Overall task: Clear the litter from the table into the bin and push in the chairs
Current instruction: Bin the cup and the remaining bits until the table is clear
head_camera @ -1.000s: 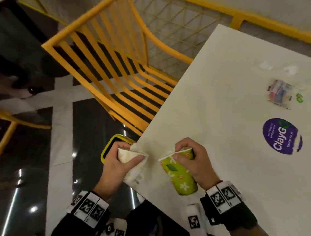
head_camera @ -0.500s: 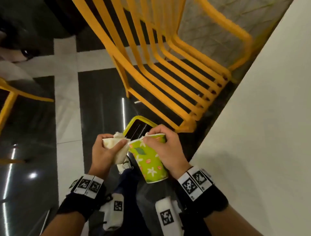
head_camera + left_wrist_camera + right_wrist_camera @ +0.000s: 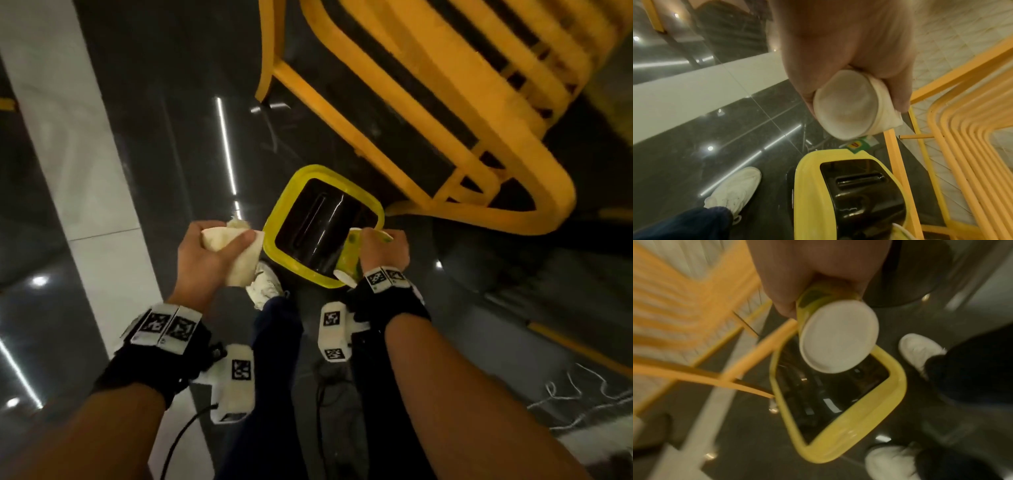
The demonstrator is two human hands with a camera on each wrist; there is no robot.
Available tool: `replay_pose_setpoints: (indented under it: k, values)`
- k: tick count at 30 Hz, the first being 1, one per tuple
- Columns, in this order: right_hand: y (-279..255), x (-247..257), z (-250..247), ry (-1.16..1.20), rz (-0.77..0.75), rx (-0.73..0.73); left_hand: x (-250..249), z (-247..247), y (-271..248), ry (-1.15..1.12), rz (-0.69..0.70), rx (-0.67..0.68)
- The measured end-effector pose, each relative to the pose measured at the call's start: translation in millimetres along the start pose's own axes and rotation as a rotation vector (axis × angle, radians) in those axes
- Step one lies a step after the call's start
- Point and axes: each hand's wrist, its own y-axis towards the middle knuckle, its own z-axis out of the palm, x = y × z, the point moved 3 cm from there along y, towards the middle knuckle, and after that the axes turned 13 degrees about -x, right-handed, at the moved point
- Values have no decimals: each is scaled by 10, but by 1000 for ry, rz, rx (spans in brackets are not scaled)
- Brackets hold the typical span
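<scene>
My left hand (image 3: 219,240) grips a white paper cup (image 3: 236,260) with crumpled tissue, just left of the bin (image 3: 284,209). The left wrist view shows that white paper cup's (image 3: 846,112) round base above the bin's yellow rim (image 3: 807,183). My right hand (image 3: 382,241) holds a green flowered paper cup (image 3: 347,257) tilted over the bin's near right corner. In the right wrist view the green cup's white base (image 3: 838,337) hangs over the black swing lid (image 3: 830,391). The table is out of view.
A yellow slatted chair (image 3: 445,113) stands just beyond the bin, its leg (image 3: 756,350) close to the rim. My white shoes (image 3: 733,186) stand beside the bin on the dark glossy floor. A small green label (image 3: 857,144) lies behind the bin.
Both hands have left the table edge and dropped to the bin with their cups. The view swung from the tabletop down to the floor. The green cup is now over the lid.
</scene>
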Motion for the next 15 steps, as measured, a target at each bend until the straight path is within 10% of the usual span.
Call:
replay_pose_setpoints:
  k: [15]
  values:
    - [310,-173,729,-57,-295,119,542,19,-32,-129,-105,44]
